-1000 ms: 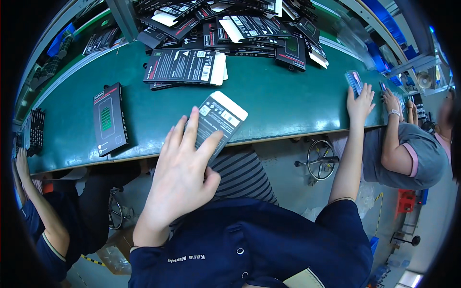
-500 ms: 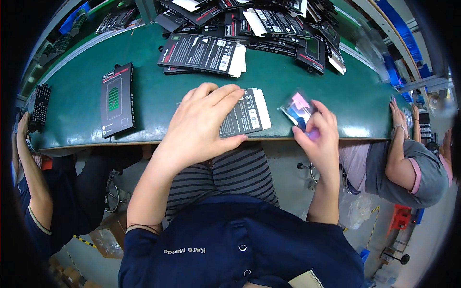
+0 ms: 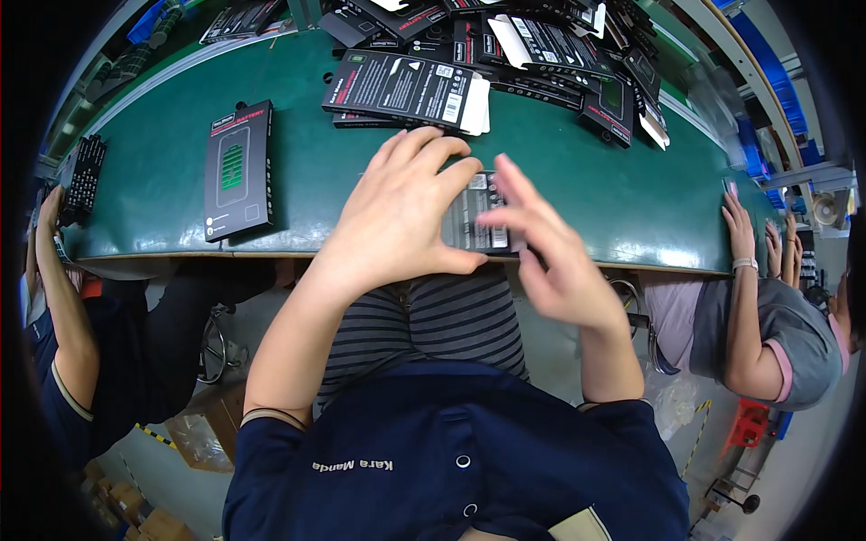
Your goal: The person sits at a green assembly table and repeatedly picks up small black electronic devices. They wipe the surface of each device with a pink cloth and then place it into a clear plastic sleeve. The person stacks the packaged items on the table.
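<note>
A flat black cardboard box (image 3: 471,215) with white print lies at the table's near edge. My left hand (image 3: 388,212) spans it from above, with fingertips along its far side and thumb by its near side. Over the box's right end is my right hand (image 3: 568,275), its fingers spread and partly blurred. Nothing shows between those fingers. The small clear packet seen earlier is out of sight. Left of my hands stands another black box (image 3: 239,171) with a green battery picture.
Beyond my hands, two flat boxes (image 3: 406,88) lie stacked, the upper one with a white flap out. A heap of similar boxes (image 3: 550,50) covers the back of the green table (image 3: 316,171). Co-workers' hands (image 3: 738,225) rest at both sides.
My right hand has moved left to the box's end, and the clear packet it held is no longer visible. My left hand still holds the box. The whole view has shifted slightly.
</note>
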{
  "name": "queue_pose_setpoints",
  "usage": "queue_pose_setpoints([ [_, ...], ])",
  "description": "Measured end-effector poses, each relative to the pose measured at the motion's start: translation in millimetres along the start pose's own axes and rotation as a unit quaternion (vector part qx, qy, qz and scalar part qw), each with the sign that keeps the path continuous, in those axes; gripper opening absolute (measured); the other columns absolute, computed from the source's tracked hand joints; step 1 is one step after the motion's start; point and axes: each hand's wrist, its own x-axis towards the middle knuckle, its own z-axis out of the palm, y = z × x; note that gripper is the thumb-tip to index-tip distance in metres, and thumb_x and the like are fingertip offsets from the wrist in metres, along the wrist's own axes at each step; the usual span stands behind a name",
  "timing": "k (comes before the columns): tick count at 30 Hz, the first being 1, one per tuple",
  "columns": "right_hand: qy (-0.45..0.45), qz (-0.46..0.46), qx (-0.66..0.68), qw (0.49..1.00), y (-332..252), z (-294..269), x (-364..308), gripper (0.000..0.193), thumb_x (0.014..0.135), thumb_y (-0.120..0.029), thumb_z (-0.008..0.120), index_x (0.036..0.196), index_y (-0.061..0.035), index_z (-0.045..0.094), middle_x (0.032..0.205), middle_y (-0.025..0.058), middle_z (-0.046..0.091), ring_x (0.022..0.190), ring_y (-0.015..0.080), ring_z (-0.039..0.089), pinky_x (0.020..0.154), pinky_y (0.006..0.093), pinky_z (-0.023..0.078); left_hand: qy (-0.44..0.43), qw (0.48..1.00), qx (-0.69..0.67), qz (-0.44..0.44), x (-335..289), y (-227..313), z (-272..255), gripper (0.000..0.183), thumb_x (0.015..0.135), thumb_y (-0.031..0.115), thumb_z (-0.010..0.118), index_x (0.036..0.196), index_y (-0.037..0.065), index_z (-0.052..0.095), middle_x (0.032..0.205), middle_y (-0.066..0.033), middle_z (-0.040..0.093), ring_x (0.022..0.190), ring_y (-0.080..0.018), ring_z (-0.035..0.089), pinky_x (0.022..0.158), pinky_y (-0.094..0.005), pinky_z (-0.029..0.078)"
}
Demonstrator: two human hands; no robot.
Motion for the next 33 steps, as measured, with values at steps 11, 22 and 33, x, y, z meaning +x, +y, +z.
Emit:
queue_pose_setpoints([
  [11,0.174,-0.034,0.474,0.863,-52,12,47,0.034,0.101,-0.01,0.05,0.128,0.0086,0.057,0.13,0.0213,0.061,0.123,0.0257,0.058,0.109,0.0382,0.042,0.354,0.9,-0.255,0.008,13,32,19,0.067,0.062,0.015,0.095,0.113,0.005,0.053,0.111,-0.0093,0.058,0.097,-0.0188,0.061,0.083,-0.0324,0.051],
  [22,0.337,-0.155,0.329,0.868,-32,38,65,0.019,0.098,0.002,0.058,0.115,0.0013,0.051,0.112,0.0165,0.066,0.1,0.0139,0.063,0.09,0.0265,0.05,0.328,0.779,-0.533,-0.028,14,34,-2,0.019,0.1,-0.002,0.055,0.115,0.006,0.047,0.114,-0.0204,0.066,0.104,-0.0194,0.064,0.093,-0.0299,0.05],
  [33,0.321,-0.241,0.103,0.91,10,58,54,0.058,0.08,0.012,0.074,0.125,-0.0041,0.04,0.119,0.0152,0.053,0.095,0.0195,0.064,0.084,0.0306,0.054,0.446,0.879,-0.151,0.079,9,10,-4,0.025,0.074,0.002,0.085,0.087,0.0,0.063,0.095,-0.0151,0.068,0.078,-0.0209,0.064,0.068,-0.0295,0.053],
])
